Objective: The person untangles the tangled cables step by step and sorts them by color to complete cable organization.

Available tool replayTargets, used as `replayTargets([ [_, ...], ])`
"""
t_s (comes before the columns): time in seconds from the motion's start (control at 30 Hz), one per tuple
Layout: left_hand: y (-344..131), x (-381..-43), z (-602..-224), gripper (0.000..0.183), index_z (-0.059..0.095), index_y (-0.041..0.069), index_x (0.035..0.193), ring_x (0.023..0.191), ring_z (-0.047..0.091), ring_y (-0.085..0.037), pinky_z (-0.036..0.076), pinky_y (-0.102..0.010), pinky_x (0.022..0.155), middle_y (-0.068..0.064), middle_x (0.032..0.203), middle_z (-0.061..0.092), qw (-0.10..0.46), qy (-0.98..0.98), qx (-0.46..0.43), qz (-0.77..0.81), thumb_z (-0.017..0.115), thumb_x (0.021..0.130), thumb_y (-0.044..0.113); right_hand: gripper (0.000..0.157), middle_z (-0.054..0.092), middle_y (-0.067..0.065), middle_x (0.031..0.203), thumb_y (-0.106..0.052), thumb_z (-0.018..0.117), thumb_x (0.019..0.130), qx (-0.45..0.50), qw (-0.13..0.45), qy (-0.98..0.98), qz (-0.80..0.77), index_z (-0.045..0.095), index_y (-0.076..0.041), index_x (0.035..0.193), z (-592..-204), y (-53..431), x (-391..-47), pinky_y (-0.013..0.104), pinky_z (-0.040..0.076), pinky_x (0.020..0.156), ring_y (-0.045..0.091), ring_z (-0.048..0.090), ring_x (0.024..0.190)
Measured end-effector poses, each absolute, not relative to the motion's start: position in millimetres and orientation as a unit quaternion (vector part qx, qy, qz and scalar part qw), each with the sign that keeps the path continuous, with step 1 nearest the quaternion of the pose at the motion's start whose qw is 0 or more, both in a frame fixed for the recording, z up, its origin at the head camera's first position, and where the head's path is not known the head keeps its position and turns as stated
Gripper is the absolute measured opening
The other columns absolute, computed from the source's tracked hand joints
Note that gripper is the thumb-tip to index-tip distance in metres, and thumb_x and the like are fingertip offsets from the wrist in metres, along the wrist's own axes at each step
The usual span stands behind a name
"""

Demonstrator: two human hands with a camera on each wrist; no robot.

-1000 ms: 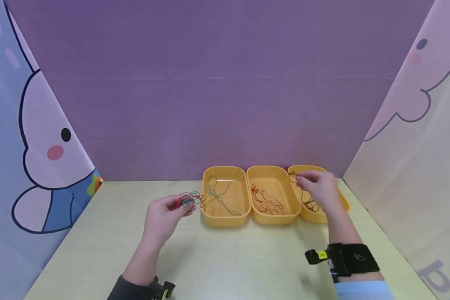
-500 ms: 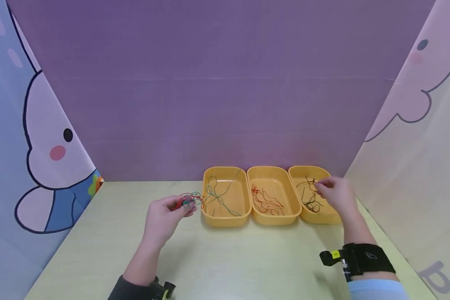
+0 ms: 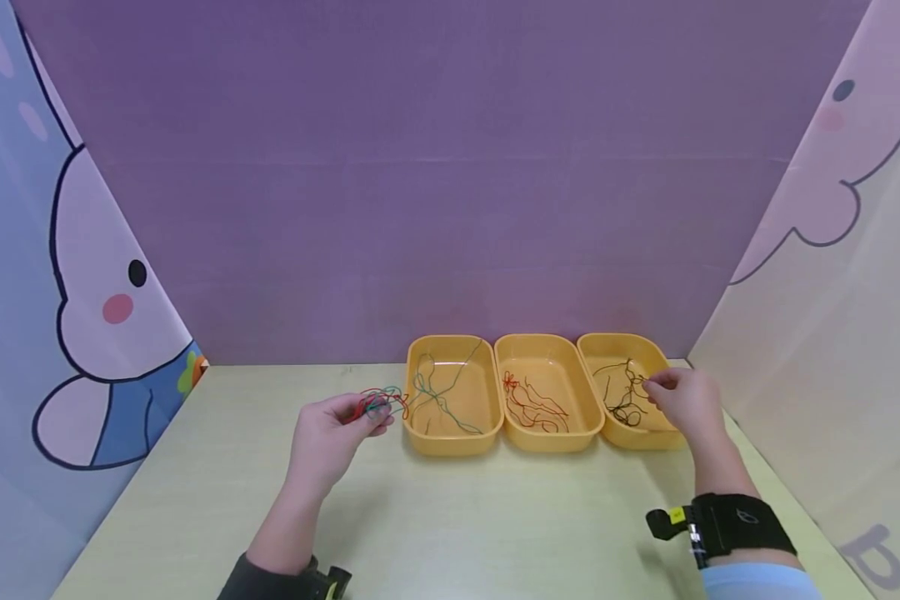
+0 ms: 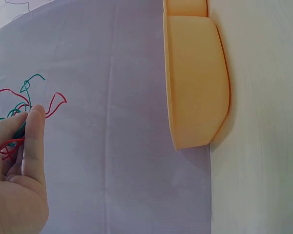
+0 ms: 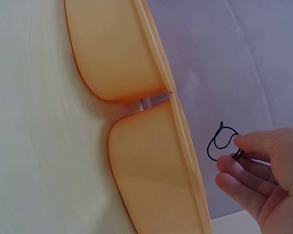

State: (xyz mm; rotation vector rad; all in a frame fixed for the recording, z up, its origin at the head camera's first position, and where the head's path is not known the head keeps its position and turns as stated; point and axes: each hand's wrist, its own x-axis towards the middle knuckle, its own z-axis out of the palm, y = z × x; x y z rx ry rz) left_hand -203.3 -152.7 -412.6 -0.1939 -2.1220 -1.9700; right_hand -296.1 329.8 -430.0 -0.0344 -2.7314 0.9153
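Observation:
My left hand [image 3: 322,454] pinches a tangled bunch of red wires [image 3: 363,400] and green wires [image 4: 27,90] between thumb and fingers, left of the trays. Over the right yellow tray [image 3: 648,439], my right hand [image 3: 687,407] pinches a thin black wire [image 5: 208,150], whose loop sticks out past the fingertips in the right wrist view. More black wires [image 3: 625,410] lie in that tray below the fingers. Green wires [image 3: 438,396] are spread in the left yellow tray [image 3: 453,447], and red wires [image 3: 532,408] lie in the middle yellow tray [image 3: 555,442].
The three trays stand side by side at the back of the pale table [image 3: 480,525], near a purple backdrop [image 3: 450,183]. Printed cartoon panels rise on the left and right. Both wrists carry strapped cameras.
The right hand has moved right and toward the person, lower over the right tray, with black wire in its fingers. The left hand stays almost where it was with its bunch.

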Motion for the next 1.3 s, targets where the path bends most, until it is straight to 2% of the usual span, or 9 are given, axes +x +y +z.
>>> replayTargets([
  [0.43,-152.2,-203.5,-413.0,0.016,0.071,-0.001,0.098,0.077,0.067,-0.028,0.059,-0.033,0.069,-0.013,0.091,0.071,0.123,-0.723,-0.067,-0.676,0.073,0.084,0.005,0.023,0.068,0.015,0.086,-0.02,0.063,0.094,-0.013,0.131,-0.939,0.319,0.066,0.002,0.1,-432.0,330.8,-294.5,0.034,0.055,0.061,0.023,0.063,0.073],
  [0.6,-151.9,-203.5,-412.2,0.016,0.071,-0.001,0.099,0.078,0.067,-0.029,0.058,-0.033,0.069,-0.013,0.091,0.071,0.123,-0.722,-0.068,-0.678,0.073,0.084,0.005,0.026,0.068,0.017,0.089,-0.023,0.063,0.094,-0.018,0.127,-0.939,0.319,0.066,0.001,0.102,-432.0,330.3,-294.4,0.038,0.056,0.063,0.025,0.063,0.075],
  [0.7,-151.8,-203.3,-411.8,0.016,0.071,-0.001,0.099,0.077,0.067,-0.027,0.058,-0.033,0.069,-0.013,0.091,0.071,0.122,-0.722,-0.066,-0.678,0.073,0.084,0.005,0.033,0.067,0.02,0.098,-0.029,0.063,0.094,-0.016,0.13,-0.939,0.319,0.065,0.002,0.107,-432.8,329.1,-294.4,0.044,0.056,0.07,0.031,0.062,0.085],
  [0.9,-151.7,-203.4,-412.3,0.017,0.071,-0.001,0.099,0.077,0.068,-0.027,0.058,-0.033,0.07,-0.013,0.092,0.071,0.12,-0.721,-0.066,-0.679,0.074,0.084,0.007,0.058,0.059,0.023,0.118,-0.045,0.063,0.092,0.002,0.136,-0.925,0.354,0.056,0.002,0.125,-429.7,320.1,-293.6,0.053,0.051,0.085,0.037,0.055,0.106],
  [1.07,-151.6,-202.5,-411.5,0.018,0.071,-0.002,0.099,0.077,0.068,-0.026,0.058,-0.032,0.07,-0.013,0.091,0.071,0.12,-0.725,-0.061,-0.676,0.074,0.084,0.007,0.071,0.055,0.023,0.127,-0.052,0.066,0.086,0.022,0.149,-0.91,0.387,0.051,0.0,0.133,-420.6,307.6,-292.9,0.053,0.049,0.09,0.037,0.053,0.112],
  [1.3,-151.2,-202.2,-410.1,0.017,0.071,-0.001,0.099,0.076,0.068,-0.026,0.058,-0.031,0.07,-0.013,0.091,0.071,0.119,-0.729,-0.057,-0.672,0.074,0.084,0.007,0.079,0.051,0.012,0.136,-0.056,0.071,0.08,0.043,0.151,-0.88,0.448,0.046,-0.012,0.14,-407.8,281.5,-286.4,0.05,0.046,0.096,0.028,0.048,0.12],
])
